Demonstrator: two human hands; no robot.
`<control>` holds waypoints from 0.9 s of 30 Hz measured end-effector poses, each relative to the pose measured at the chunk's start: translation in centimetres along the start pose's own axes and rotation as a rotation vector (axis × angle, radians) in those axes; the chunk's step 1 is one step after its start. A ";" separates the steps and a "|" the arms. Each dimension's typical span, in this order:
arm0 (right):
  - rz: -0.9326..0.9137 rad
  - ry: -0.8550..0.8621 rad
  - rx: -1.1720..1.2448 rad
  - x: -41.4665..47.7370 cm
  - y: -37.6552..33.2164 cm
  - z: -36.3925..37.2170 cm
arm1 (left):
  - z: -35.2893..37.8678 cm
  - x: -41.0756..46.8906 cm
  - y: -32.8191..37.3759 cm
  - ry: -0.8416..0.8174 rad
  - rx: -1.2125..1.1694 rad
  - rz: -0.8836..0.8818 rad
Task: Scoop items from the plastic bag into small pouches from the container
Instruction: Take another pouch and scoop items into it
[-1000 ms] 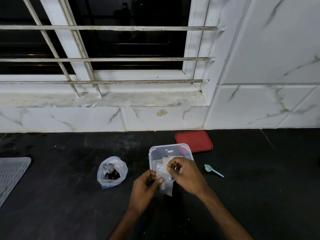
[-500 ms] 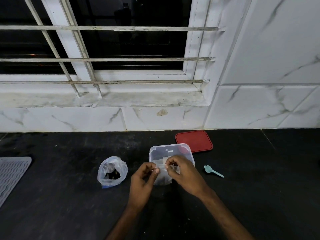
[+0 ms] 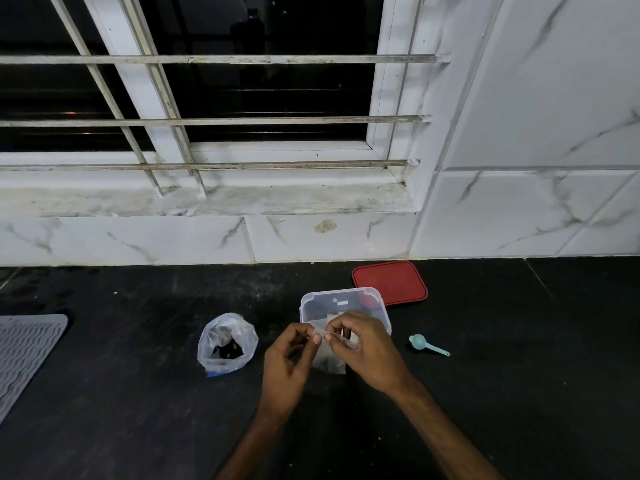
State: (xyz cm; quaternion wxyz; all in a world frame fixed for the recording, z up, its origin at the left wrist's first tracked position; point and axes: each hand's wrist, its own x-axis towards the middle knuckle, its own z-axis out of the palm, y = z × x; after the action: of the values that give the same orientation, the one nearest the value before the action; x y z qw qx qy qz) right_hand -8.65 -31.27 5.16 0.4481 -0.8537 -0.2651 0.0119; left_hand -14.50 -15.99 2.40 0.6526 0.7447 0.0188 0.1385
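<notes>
A small clear pouch hangs between my hands just in front of the clear plastic container. My left hand pinches the pouch's top edge on the left, and my right hand pinches the same edge on the right. More pouches lie inside the container, partly hidden by my fingers. To the left stands an open plastic bag with dark items at its bottom. A small teal scoop lies on the counter to the right of the container.
The container's red lid lies flat behind it near the tiled wall. A grey ribbed mat covers the counter's left edge. The black counter runs to a white marble wall with a barred window above.
Both hands have shifted their pinch to the pouch's top edge and drawn closer together in front of the container. The bag, scoop and lid have not moved.
</notes>
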 end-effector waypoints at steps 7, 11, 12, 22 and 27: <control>0.049 0.029 0.004 0.0 0.4 -0.2 | 0.1 -0.1 -0.5 0.082 0.100 -0.007; 0.111 0.069 -0.034 -0.2 0.3 -0.6 | 0.6 -0.2 -0.5 0.125 0.100 -0.023; 0.092 0.058 -0.105 -0.2 0.2 -0.6 | 0.7 -0.2 -0.6 0.126 0.104 -0.024; 0.109 0.053 -0.031 -0.3 0.6 -0.8 | 1.4 -0.5 0.0 0.263 -0.026 -0.045; 0.060 0.091 -0.208 -0.5 1.0 -0.8 | 1.2 -0.6 -0.8 0.199 0.020 -0.085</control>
State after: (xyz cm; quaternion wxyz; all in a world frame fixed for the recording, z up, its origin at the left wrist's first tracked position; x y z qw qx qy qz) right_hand -8.50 -32.53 4.75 0.3682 -0.9027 -0.2186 -0.0412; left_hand -14.65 -17.10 1.37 0.6452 0.7324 0.1163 0.1837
